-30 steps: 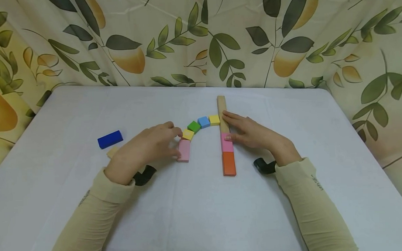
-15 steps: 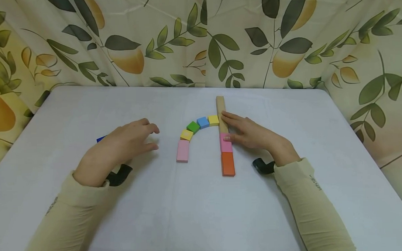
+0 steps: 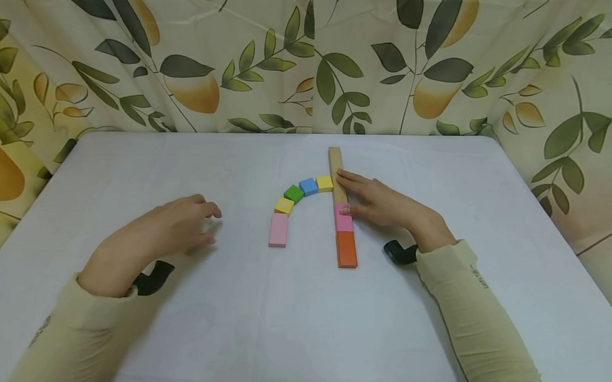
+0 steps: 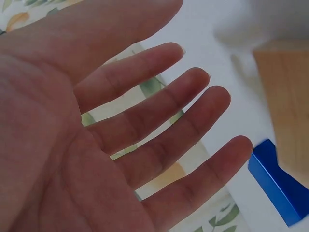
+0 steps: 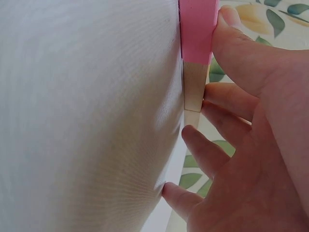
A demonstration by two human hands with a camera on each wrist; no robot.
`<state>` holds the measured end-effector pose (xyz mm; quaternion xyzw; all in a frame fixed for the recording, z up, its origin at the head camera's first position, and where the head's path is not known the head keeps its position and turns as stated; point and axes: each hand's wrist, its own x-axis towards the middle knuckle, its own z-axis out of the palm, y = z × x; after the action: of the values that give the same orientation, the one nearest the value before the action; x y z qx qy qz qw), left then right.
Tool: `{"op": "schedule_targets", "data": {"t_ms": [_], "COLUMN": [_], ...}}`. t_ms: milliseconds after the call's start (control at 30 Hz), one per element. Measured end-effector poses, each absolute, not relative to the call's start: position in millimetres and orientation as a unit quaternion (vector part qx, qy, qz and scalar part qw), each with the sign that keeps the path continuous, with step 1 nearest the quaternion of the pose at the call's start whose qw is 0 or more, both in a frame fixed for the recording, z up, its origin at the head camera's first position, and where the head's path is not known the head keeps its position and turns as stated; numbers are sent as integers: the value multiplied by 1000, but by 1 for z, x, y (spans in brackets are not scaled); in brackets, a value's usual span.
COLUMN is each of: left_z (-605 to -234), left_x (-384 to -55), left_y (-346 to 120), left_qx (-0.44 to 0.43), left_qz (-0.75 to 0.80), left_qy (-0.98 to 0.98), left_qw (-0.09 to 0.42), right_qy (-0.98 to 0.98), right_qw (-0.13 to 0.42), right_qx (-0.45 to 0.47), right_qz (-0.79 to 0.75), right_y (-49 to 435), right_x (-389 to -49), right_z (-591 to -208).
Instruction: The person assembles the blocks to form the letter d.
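In the head view my left hand [image 3: 158,232] is over the left part of the table, fingers apart and holding nothing. The left wrist view shows a natural wood block [image 4: 289,106] and a dark blue block [image 4: 279,183] beyond the fingertips; the hand hides both in the head view. My right hand [image 3: 389,202] touches a straight row with its fingertips: natural wood [image 3: 336,162], a pink block [image 3: 343,222] and an orange block [image 3: 346,249]. A curve of small blocks meets this row: yellow [image 3: 324,183], blue [image 3: 308,186], green [image 3: 294,193], yellow [image 3: 284,205], then a light pink block [image 3: 278,230].
A white cloth covers the table [image 3: 300,326]. Behind it hangs a curtain [image 3: 271,57] printed with leaves and fruit. A black wrist mount sits under each wrist, the left one [image 3: 154,278] and the right one [image 3: 401,252].
My left hand has let go of the light pink block and moved left, over where the dark blue block was visible. My right hand stays at the straight row.
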<state>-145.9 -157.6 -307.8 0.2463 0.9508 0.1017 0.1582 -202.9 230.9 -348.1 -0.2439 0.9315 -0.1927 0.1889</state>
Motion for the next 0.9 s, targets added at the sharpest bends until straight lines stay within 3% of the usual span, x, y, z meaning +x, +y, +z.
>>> {"op": "schedule_targets", "data": {"t_ms": [433,900], "left_z": [-319,-325], "left_x": [-138,-133], "left_y": [-180,-183], "left_qx": [255,260], "left_qz": [97,88], "left_qy": [944,947], "left_qw": [185,165], "right_qy": [931,929], "right_qw": [190,187], "right_qx": [-243,-249], "right_qz": [-195,-200], "right_y": [232,232], "right_x": [-203,-202], "right_z": [-349,-348]}}
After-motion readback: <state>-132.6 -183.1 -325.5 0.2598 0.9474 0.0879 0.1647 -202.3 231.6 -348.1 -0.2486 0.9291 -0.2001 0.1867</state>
